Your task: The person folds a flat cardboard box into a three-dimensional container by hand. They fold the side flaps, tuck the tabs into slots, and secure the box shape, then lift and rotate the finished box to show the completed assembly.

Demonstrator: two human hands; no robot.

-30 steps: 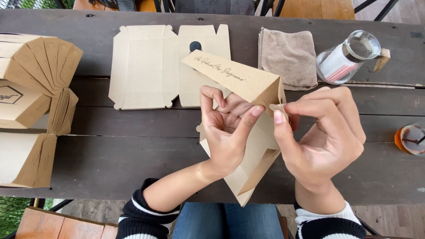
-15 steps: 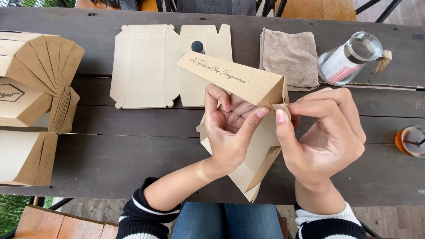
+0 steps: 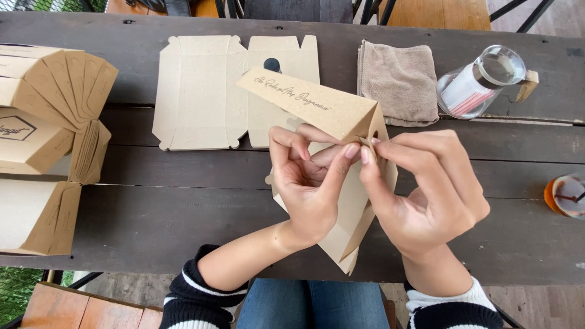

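Nearest, at the bottom of the frame, two striped black-and-white sleeves [image 3: 201, 298] frame a lap in blue jeans [image 3: 311, 303]. Just above them, at lower centre, the left hand [image 3: 308, 183] and the right hand [image 3: 420, 195] meet over a half-folded brown cardboard box [image 3: 350, 213], held up above the dark wooden desk [image 3: 152, 213]. The left fingers [image 3: 347, 155] are curled closed against the box's inner face, thumb and forefinger pinching near the top corner. The right fingers [image 3: 367, 158] are pinched shut on a small tab at that same corner, touching the left fingertips. The box's long flap with script lettering slants up toward the centre of the frame.

Along the left edge, a stack of folded brown boxes [image 3: 42, 140] sits on the desk, their rounded flaps fanned out. At the right edge, partly cut off, stands a cup with an orange drink [image 3: 567, 196].

Farther up, at upper centre, a flat unfolded box blank [image 3: 201, 91] lies on the desk, partly behind the held box. To its right lies a folded beige cloth [image 3: 399, 82], and beside that, at upper right, a glass jar [image 3: 481, 82] on its side holding pink-and-white straws.
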